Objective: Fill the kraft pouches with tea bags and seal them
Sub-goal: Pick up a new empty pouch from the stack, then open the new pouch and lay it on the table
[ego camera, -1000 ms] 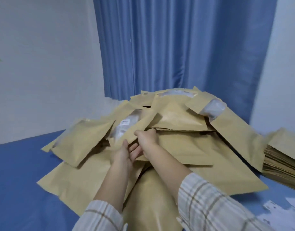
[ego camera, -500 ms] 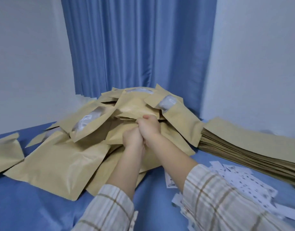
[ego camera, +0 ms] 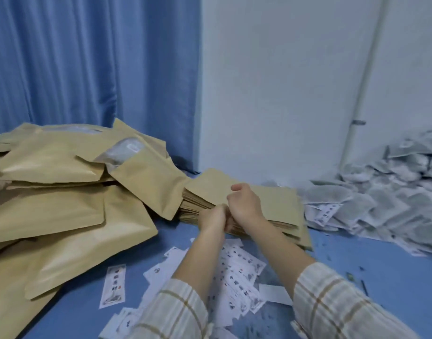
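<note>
Both hands have shifted from the heap of filled pouches [ego camera: 70, 192] toward the stack of flat pouches [ego camera: 246, 204], and the view has swung with them so that the tea bags [ego camera: 381, 199] now show. Left hand [ego camera: 215, 220] and right hand [ego camera: 244, 204] meet, fingers curled, at the near edge of the stack; they appear to pinch the edge of a top pouch, though blur hides whether one sheet is separated.

Position: the stack lies at 12 o'clock from the hands on the blue worktop [ego camera: 381, 265], its far left corner tucked under the filled heap, which spreads from 9 to 11 o'clock. The tea bags are piled at 2 to 3 o'clock against the white wall [ego camera: 283, 94]. Loose printed labels [ego camera: 237, 270] are scattered at 6 o'clock beneath the forearms.

Appearance: the pouches are tan kraft paper, matte and rectangular; filled ones are puffed, and one shows a clear window [ego camera: 123, 150]. The tea bags are pale grey-white and flat, some with tags.

Handling, as a judgement: an empty pouch is likely light, thin and flexible, creasing if bent sharply, and neighbouring sheets may cling. Taking hold at a free corner or the mouth edge, with thumb and fingertips sliding one sheet off, seems best. The tea bags look soft, light and easily torn, so a loose handful is preferable to a squeeze.
</note>
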